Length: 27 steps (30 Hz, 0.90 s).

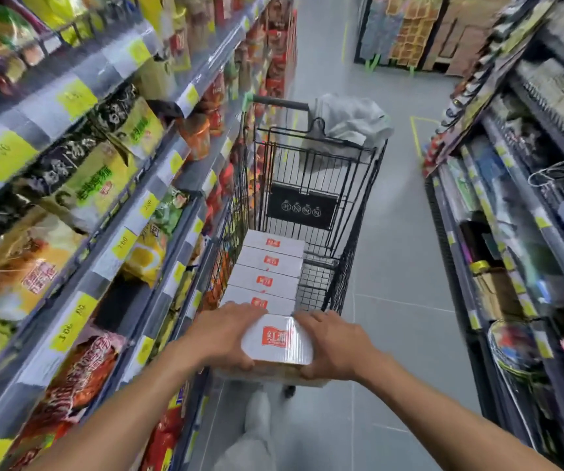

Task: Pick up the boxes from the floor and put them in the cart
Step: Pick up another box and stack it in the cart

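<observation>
Carrying white box [277, 341] to cart [353, 253], clasped between left grip [222, 334] and right grip [335, 348]; likely next: lowering beside stacked boxes [267, 277].

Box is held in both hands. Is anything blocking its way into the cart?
Nothing visible does. The held box, between left hand and right hand, hovers at the near end of the cart. Four boxes line its left side; the space beside them looks free.
</observation>
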Motion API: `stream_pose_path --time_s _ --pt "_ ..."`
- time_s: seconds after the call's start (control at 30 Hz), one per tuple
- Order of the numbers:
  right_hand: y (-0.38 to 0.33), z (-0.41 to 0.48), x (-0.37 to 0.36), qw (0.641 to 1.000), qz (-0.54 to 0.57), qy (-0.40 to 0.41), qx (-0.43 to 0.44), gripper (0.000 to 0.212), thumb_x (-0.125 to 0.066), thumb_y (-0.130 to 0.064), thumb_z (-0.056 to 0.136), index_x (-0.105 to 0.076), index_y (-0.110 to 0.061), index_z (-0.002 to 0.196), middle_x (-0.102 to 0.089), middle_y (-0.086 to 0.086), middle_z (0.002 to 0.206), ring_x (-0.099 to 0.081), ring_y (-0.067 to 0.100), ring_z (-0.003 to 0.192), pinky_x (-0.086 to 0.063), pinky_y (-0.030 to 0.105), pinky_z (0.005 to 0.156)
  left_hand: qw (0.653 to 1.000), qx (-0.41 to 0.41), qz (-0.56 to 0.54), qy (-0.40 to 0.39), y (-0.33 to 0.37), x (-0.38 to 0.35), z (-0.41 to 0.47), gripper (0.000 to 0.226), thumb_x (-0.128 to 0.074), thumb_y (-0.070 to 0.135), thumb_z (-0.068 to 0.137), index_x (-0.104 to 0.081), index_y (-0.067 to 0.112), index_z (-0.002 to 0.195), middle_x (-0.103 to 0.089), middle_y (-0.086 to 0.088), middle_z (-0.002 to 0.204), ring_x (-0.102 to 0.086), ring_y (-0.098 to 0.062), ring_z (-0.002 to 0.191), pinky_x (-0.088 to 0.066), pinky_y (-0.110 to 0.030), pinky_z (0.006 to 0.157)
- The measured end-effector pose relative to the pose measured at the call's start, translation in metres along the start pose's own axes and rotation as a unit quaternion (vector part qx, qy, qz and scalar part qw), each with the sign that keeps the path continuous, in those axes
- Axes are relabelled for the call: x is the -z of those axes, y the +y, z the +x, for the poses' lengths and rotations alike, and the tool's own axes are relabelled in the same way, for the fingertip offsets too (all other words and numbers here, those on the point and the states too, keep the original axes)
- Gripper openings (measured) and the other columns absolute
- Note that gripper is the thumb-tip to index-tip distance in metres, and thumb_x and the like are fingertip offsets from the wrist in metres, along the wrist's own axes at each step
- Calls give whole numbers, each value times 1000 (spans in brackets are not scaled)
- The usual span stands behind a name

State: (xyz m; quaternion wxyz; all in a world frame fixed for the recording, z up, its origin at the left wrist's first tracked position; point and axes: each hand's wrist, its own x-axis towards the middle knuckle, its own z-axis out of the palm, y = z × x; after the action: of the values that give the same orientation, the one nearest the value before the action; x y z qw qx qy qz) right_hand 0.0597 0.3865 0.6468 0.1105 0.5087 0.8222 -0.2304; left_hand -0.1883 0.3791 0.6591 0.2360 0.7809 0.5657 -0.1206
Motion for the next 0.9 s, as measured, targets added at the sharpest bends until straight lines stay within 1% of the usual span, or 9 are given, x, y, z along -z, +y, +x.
stream_pose_path --time_s 0.17,0.27,0.3,0.4,0.47,0.6,0.67,0.8,0.9 --pt "16 86 20 999 36 -6 -13 103 -74 -64 75 -24 -31 160 -34 -2 151 -36 21 138 -49 46 103 998 19 -52 -43 -47 30 71 99 -79 47 70 -19 39 149 -52 3 139 -50 -20 121 -47 -40 88" --pt "29 126 16 997 75 -19 -28 99 -76 -64 77 -32 -29 158 -40 0 148 -40 23 135 -49 48 103 992 8 -80 -95 -74 37 112 78 -78 39 78 -30 38 140 -51 2 136 -49 -18 104 -46 -38 80" --pt "34 136 14 994 99 -28 -37 95 -76 -64 77 -36 -29 157 -42 -1 146 -42 23 134 -48 48 103 990 -2 -96 -103 -83 36 125 68 -78 39 82 -36 40 136 -49 3 139 -49 -17 104 -44 -37 81" --pt "47 166 -2 979 187 -59 -49 75 -75 -58 84 -52 -27 148 -52 2 142 -50 24 129 -46 47 106 980 -26 -158 -116 -112 25 166 50 -78 40 87 -52 39 129 -42 5 153 -43 -18 135 -38 -36 109" --pt "53 182 -16 969 227 -76 -55 65 -72 -57 87 -58 -25 142 -59 1 138 -56 23 123 -48 43 103 978 -22 -163 -131 -126 12 186 46 -75 40 89 -57 39 131 -41 8 155 -37 -17 142 -31 -38 118" --pt "58 210 -48 942 291 -136 -99 57 -60 -66 91 -62 -33 138 -66 -13 124 -64 12 108 -53 30 87 970 18 -177 -166 -148 -14 211 39 -66 54 92 -57 51 130 -50 15 149 -48 -14 134 -41 -42 112" --pt "62 227 -67 931 307 -167 -110 61 -53 -72 91 -61 -36 138 -69 -9 127 -66 15 111 -52 30 90 967 30 -166 -189 -157 -28 222 35 -60 53 95 -57 52 130 -55 12 145 -54 -16 128 -45 -42 107" --pt "71 248 -86 919 319 -207 -107 48 -50 -62 100 -60 -39 140 -68 -7 130 -62 12 108 -43 23 80 968 40 -143 -203 -165 -46 237 29 -50 42 104 -58 49 131 -57 8 144 -55 -19 126 -47 -39 104" --pt "76 260 -95 913 325 -217 -119 46 -47 -68 97 -64 -43 132 -69 -7 130 -61 10 109 -47 33 93 968 43 -129 -210 -168 -55 245 32 -44 39 105 -57 48 133 -59 7 143 -56 -21 126 -47 -41 103"
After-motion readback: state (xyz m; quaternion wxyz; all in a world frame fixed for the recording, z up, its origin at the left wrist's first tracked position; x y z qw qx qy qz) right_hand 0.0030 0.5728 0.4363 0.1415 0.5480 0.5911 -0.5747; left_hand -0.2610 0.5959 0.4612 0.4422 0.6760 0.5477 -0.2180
